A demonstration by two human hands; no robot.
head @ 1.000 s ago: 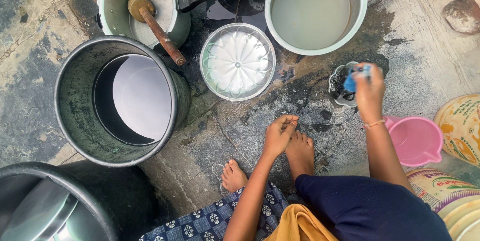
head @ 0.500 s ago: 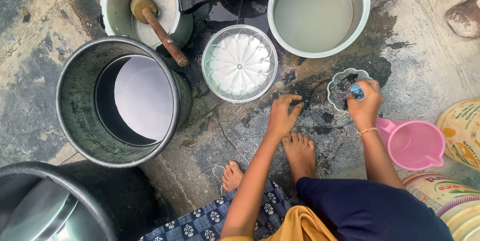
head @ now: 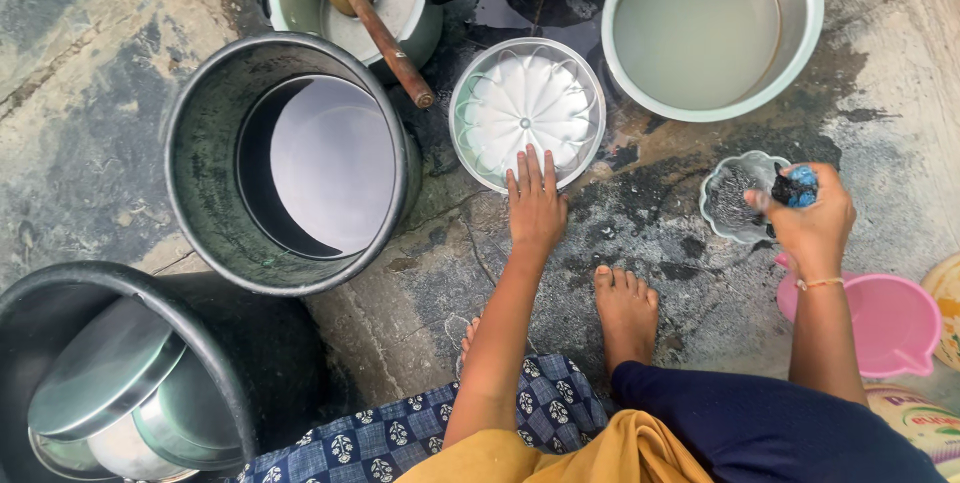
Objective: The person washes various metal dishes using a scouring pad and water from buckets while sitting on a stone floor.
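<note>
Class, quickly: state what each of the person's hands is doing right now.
Left hand: open, fingers flat on the rim of the fluted steel bowl.
Right hand: closed on a blue scrubber beside the small scalloped dish.

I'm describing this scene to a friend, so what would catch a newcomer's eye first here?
Probably the big dark drum at left, holding pale water, with a steel pot of cloudy water at top right. Between them, the left hand reaches its fingers onto the rim of a fluted metal mould, while the right hand holds a blue scrubber beside a small scalloped dish.
</note>
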